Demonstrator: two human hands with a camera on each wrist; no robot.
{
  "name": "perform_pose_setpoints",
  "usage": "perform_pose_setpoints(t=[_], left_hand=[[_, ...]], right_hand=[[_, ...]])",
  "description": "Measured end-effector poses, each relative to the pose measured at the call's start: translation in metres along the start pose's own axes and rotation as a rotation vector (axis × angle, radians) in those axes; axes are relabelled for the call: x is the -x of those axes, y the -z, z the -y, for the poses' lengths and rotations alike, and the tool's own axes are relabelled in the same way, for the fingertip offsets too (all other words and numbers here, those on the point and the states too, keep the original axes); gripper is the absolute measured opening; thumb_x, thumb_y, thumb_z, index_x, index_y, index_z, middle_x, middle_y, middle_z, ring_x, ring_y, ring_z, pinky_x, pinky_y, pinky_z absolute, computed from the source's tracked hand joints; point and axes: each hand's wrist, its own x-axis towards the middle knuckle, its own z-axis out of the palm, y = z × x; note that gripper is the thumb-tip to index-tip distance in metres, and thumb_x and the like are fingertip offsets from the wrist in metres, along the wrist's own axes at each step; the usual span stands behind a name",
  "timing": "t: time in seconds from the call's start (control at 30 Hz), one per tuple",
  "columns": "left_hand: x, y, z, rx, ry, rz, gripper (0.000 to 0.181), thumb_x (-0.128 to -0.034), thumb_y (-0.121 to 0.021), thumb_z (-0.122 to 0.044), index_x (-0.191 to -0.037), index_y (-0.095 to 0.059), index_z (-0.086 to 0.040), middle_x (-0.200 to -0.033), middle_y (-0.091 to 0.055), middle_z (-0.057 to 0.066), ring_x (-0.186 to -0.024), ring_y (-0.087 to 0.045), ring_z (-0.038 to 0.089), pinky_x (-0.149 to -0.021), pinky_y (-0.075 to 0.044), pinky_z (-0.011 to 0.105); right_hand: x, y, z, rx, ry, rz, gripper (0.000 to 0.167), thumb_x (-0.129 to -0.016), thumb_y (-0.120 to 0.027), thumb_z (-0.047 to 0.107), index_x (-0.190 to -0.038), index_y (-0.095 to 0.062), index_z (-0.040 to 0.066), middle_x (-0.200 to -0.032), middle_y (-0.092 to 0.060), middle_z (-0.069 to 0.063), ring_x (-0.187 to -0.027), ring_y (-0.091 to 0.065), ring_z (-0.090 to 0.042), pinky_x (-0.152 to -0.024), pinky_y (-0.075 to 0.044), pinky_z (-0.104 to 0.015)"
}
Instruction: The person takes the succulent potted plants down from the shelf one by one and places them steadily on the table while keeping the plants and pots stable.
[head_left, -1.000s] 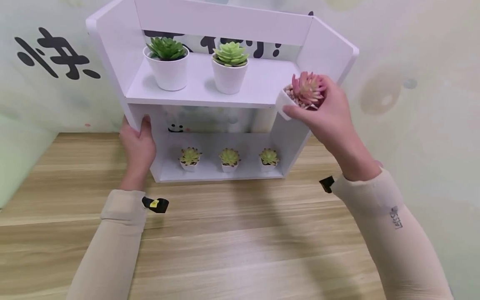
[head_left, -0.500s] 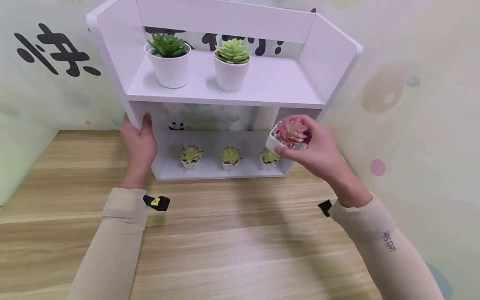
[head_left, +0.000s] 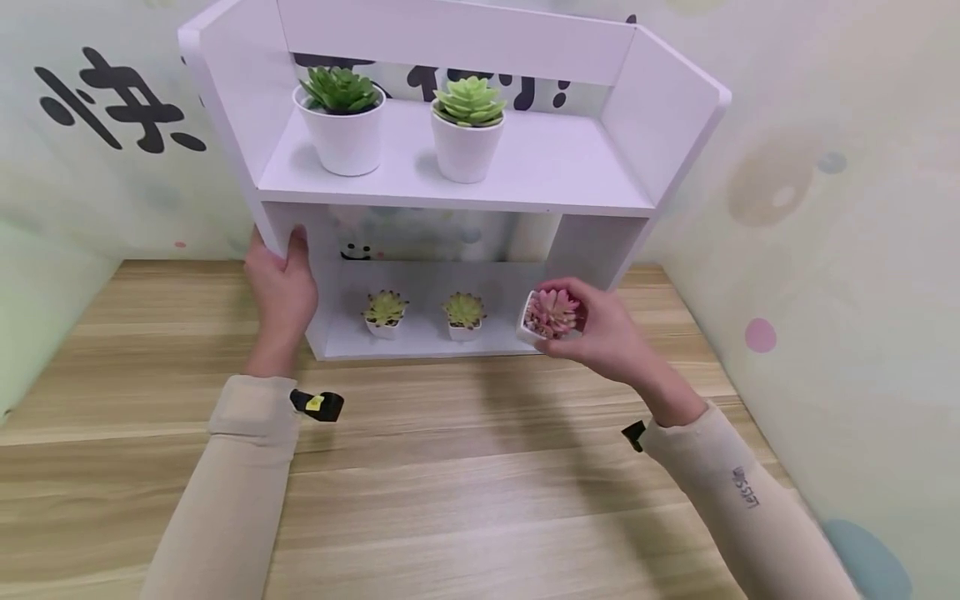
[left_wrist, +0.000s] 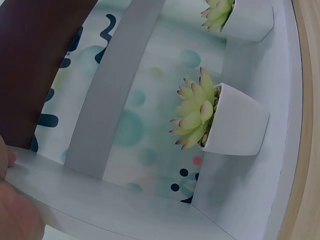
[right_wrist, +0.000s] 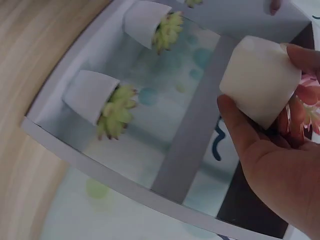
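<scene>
Right hand (head_left: pixel 607 333): pinches pink succulent (head_left: pixel 553 312)
Pink succulent: tilted, left of grip, by lower shelf's (head_left: pixel 426 337) right end
Left hand (head_left: pixel 285 292): holds rack (head_left: pixel 234 108)

Pink succulent (head_left: pixel 557 312), white pot (right_wrist: pixel 260 80) tilted, held before two-tier white shelf (head_left: pixel 562 162).

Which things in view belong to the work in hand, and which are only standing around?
Belong to the work:
right hand, holding the pink succulent
left hand, gripping the white shelf unit

Apparently just standing around:
dark green plant, upper level
light green plant, upper level
yellow-green succulents, lower level
</scene>
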Motion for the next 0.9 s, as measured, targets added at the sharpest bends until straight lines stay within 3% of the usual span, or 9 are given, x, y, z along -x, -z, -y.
perform_pose_setpoints(t=[0.1, 0.53, 0.9], left_hand=[[0.0, 0.0, -0.001, 0.002, -0.002, 0.008, 0.036, -0.1035, -0.052, -0.02, -0.134, -0.056, -0.001, -0.133, -0.063, 0.016, -0.116, -0.058, 0.014, -0.102, -0.047, 0.033], [0.0, 0.0, -0.001, 0.012, -0.002, 0.006, 0.037, -0.1033, -0.052, -0.018, -0.135, -0.054, 0.002, -0.132, -0.064, 0.015, -0.116, -0.058, 0.014, -0.101, -0.047, 0.031], [0.0, 0.0, 0.0, 0.005, 0.0, 0.015, 0.037, -0.1037, -0.051, -0.019, -0.135, -0.054, 0.0, -0.134, -0.062, 0.019, -0.119, -0.057, 0.016, -0.104, -0.046, 0.034]], right_hand=[[-0.001, -0.008, -0.011, 0.027, 0.0, 0.033, 0.062, -0.075, -0.085, 0.008, -0.131, -0.06, 0.011, -0.116, -0.066, -0.012, -0.102, -0.063, -0.025, -0.09, -0.056, -0.041], [-0.007, -0.037, -0.046, 0.122, -0.001, 0.085, 0.059, -0.073, -0.085, 0.013, -0.128, -0.063, 0.009, -0.115, -0.07, -0.013, -0.102, -0.064, -0.025, -0.092, -0.053, -0.041], [-0.013, -0.049, -0.07, 0.178, 0.084, 0.168, 0.058, -0.071, -0.089, 0.011, -0.124, -0.067, 0.011, -0.115, -0.071, -0.008, -0.106, -0.064, -0.023, -0.096, -0.052, -0.043]])
